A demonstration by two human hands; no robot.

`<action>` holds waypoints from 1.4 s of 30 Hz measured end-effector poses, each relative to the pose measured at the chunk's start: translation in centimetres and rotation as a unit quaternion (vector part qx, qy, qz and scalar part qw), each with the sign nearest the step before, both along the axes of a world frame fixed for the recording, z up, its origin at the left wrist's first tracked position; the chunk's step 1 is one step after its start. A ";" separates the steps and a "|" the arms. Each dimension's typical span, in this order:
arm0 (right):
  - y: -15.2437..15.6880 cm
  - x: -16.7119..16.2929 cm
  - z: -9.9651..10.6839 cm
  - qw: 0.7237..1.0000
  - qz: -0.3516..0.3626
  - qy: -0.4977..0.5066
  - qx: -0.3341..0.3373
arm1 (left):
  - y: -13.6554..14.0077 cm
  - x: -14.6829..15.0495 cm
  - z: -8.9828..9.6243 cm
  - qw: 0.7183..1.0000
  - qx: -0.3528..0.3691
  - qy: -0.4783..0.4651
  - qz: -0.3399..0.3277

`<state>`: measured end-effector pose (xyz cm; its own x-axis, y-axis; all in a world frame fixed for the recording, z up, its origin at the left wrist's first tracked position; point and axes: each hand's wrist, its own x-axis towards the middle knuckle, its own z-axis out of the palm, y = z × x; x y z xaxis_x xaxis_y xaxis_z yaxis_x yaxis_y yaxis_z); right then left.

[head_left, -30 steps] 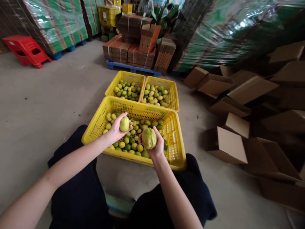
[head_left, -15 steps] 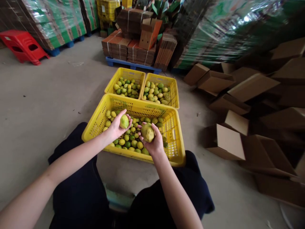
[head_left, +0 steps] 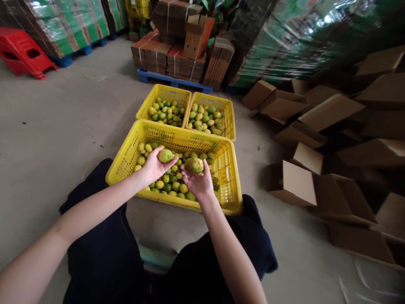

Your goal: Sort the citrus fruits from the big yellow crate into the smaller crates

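Over the large yellow crate (head_left: 172,134), my left hand (head_left: 154,167) holds a yellow-green lemon (head_left: 165,156) between thumb and fingers, palm turned up. Close by on the right, my right hand (head_left: 201,184) cradles a bigger, bumpy, brownish-green lemon (head_left: 194,165), its thumb along the fruit's right side. Below both hands, several yellow and green lemons (head_left: 176,186) lie loose in the crate, partly hidden by my hands. The crate stands on the floor between my knees.
Two smaller yellow crates, one at left (head_left: 186,110) and one at right (head_left: 233,122), hold more lemons behind the large one. Open cardboard boxes (head_left: 299,177) crowd the right. Flattened cartons (head_left: 185,67) sit on a blue pallet (head_left: 158,78). A red stool (head_left: 27,52) stands far left.
Both lemons have been turned in my hands and now lie more sideways. The left fingers reach further right, toward my right hand. The whole view has shifted slightly.
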<state>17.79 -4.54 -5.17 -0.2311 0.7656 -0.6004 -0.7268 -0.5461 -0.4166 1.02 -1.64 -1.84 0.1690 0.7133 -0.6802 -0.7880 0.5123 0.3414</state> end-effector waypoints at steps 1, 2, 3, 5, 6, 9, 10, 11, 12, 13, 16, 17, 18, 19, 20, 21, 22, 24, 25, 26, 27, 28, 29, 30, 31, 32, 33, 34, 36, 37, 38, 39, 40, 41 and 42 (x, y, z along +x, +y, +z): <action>0.0 0.1 -0.1 1.000 0.002 -0.008 0.006 | 0.0 -0.1 -0.1 1.000 -0.008 -0.004 -0.021; 0.0 0.2 -0.1 1.000 0.003 -0.015 0.013 | 0.0 -0.2 -0.1 0.999 -0.015 -0.007 -0.038; 0.1 0.4 -0.2 1.000 0.005 -0.021 0.019 | 0.0 -0.3 -0.1 0.998 -0.021 -0.007 -0.050; 0.1 0.6 -0.3 0.999 0.009 -0.032 0.029 | 0.1 -0.4 -0.2 0.998 -0.030 0.003 -0.058; 0.1 0.7 -0.4 0.999 0.010 -0.037 0.033 | 0.1 -0.5 -0.2 0.998 -0.031 0.009 -0.060; 0.0 0.4 -0.6 0.996 0.010 -0.067 0.056 | 0.0 -0.2 -0.3 0.996 -0.016 0.040 -0.073; -0.2 0.2 -0.6 0.994 -0.001 -0.089 0.069 | -0.1 0.0 -0.4 0.995 0.009 0.064 -0.075; -0.3 0.0 -0.5 0.989 -0.024 -0.121 0.087 | -0.3 0.2 -0.5 0.991 0.053 0.097 -0.074; -0.5 -0.2 -0.4 0.978 -0.057 -0.165 0.113 | -0.5 0.3 -0.6 0.981 0.115 0.141 -0.071; -0.7 -0.4 -0.2 0.959 -0.096 -0.220 0.148 | -0.7 0.5 -0.7 0.960 0.191 0.195 -0.067; -1.2 -0.6 0.5 0.854 -0.177 -0.401 0.280 | -1.2 0.6 -0.8 0.850 0.395 0.345 -0.055; -1.4 -0.6 0.6 0.814 -0.183 -0.448 0.321 | -1.3 0.6 -0.8 0.818 0.433 0.374 -0.052; -1.5 -0.5 0.7 0.780 -0.181 -0.483 0.354 | -1.3 0.6 -0.7 0.797 0.459 0.389 -0.054; -1.6 -0.5 0.7 0.753 -0.178 -0.507 0.380 | -1.4 0.6 -0.6 0.786 0.475 0.391 -0.059; -1.7 -0.4 0.6 0.734 -0.174 -0.521 0.399 | -1.5 0.6 -0.5 0.783 0.484 0.385 -0.066; -1.9 -0.4 0.5 0.724 -0.168 -0.527 0.412 | -1.6 0.6 -0.3 0.787 0.486 0.373 -0.074; -2.1 -0.4 0.4 0.724 -0.160 -0.525 0.419 | -1.7 0.7 0.0 0.797 0.482 0.356 -0.083; -2.4 -0.4 0.3 0.740 -0.147 -0.505 0.420 | -1.9 0.7 0.4 0.831 0.452 0.311 -0.091; -2.5 -0.4 0.4 0.751 -0.147 -0.492 0.415 | -2.0 0.8 0.7 0.853 0.428 0.285 -0.091; -2.5 -0.4 0.5 0.761 -0.153 -0.480 0.408 | -2.0 0.8 0.9 0.874 0.401 0.258 -0.089; -2.5 -0.4 0.8 0.771 -0.163 -0.468 0.400 | -2.0 0.8 1.0 0.893 0.375 0.232 -0.085; -2.4 -0.3 1.0 0.782 -0.173 -0.452 0.391 | -2.0 0.8 1.1 0.908 0.354 0.211 -0.080; -2.3 -0.3 1.3 0.798 -0.177 -0.431 0.383 | -1.9 0.7 1.2 0.917 0.338 0.195 -0.076; -2.2 -0.2 1.6 0.818 -0.175 -0.401 0.374 | -1.8 0.7 1.2 0.923 0.329 0.185 -0.075; -2.0 -0.1 1.9 0.841 -0.168 -0.363 0.365 | -1.6 0.6 1.2 0.926 0.325 0.176 -0.076; -1.9 0.0 2.1 0.865 -0.159 -0.321 0.352 | -1.5 0.5 1.1 0.929 0.322 0.167 -0.079; -1.7 0.1 2.3 0.887 -0.149 -0.281 0.336 | -1.3 0.4 1.0 0.933 0.314 0.154 -0.080; -1.6 0.2 2.4 0.906 -0.140 -0.244 0.317 | -1.0 0.4 0.9 0.941 0.300 0.137 -0.079; -1.4 0.4 2.6 0.936 -0.123 -0.182 0.276 | -0.6 0.3 0.7 0.960 0.251 0.095 -0.076; -1.3 0.5 2.6 0.947 -0.110 -0.152 0.260 | -0.5 0.3 0.7 0.969 0.222 0.073 -0.079; -1.3 0.5 2.6 0.957 -0.095 -0.123 0.247 | -0.3 0.3 0.7 0.975 0.196 0.053 -0.085; -1.2 0.5 2.5 0.964 -0.079 -0.096 0.236 | -0.2 0.3 0.7 0.979 0.177 0.036 -0.092; -1.1 0.5 2.5 0.969 -0.066 -0.074 0.225 | -0.2 0.4 0.7 0.981 0.164 0.022 -0.097; -1.0 0.4 2.4 0.973 -0.058 -0.060 0.213 | -0.2 0.4 0.7 0.983 0.155 0.014 -0.100; -1.0 0.3 2.3 0.977 -0.054 -0.055 0.201 | -0.2 0.4 0.7 0.984 0.150 0.014 -0.099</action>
